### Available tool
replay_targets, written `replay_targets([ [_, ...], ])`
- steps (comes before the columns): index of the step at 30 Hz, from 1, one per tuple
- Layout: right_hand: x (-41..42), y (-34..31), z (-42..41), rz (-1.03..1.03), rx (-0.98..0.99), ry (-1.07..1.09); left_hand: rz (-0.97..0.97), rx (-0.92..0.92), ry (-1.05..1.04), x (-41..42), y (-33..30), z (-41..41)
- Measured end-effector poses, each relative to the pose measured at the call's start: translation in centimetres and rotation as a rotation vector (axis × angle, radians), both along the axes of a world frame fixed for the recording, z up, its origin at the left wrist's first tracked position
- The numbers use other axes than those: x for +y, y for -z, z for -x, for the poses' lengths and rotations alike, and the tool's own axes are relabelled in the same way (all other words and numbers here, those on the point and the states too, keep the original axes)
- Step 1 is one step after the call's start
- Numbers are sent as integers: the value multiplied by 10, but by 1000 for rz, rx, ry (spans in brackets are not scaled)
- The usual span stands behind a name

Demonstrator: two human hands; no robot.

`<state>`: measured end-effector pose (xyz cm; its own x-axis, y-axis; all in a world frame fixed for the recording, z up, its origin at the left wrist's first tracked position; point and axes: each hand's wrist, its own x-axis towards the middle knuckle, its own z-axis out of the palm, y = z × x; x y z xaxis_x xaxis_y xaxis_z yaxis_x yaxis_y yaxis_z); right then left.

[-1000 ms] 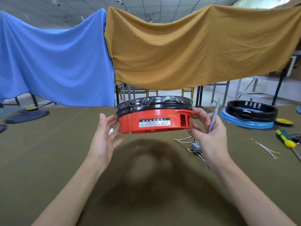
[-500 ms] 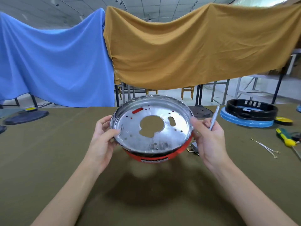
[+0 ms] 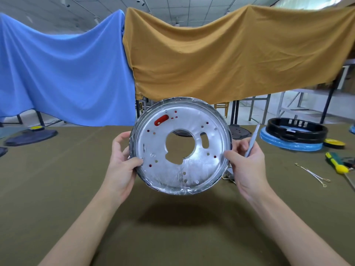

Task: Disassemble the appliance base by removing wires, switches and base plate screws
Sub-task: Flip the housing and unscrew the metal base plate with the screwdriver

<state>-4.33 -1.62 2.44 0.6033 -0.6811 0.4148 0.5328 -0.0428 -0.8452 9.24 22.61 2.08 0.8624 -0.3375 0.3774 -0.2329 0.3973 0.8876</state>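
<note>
Holding the appliance base (image 3: 180, 146) clear of the olive worktop (image 3: 57, 189), tilted up so the silver base plate (image 3: 163, 173) faces the camera. Left hand (image 3: 121, 166) closed on the left rim, thumb pressed onto the plate face, fingers curled behind. Right hand (image 3: 247, 166) gripping the right rim with the thumb on the plate edge, while also pinching a grey screwdriver (image 3: 251, 141) whose shaft points up and away. Large central opening with a notch, one oblong slot and many small holes noted in the plate; red housing visible through several of them. Black rim wrapped around the plate's edge. Small loose part with wires (image 3: 229, 175) lying on the worktop just behind the right hand, partly hidden. Further right: pair of thin wires (image 3: 311, 174), a yellow-and-green handled tool (image 3: 336, 165), and a black ring stacked on a blue ring (image 3: 292, 144). Blue cloth (image 3: 57, 73) and mustard cloth (image 3: 230, 54) hanging behind.
</note>
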Motion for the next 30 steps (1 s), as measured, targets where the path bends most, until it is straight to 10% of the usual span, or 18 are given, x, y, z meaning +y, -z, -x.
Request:
replay_targets([
  [13,2,6,-4,114,142,298,-227,-331,-171,-5,-1,12],
  [30,8,6,-5,297,230,124,-383,128,-203,10,2,-11],
])
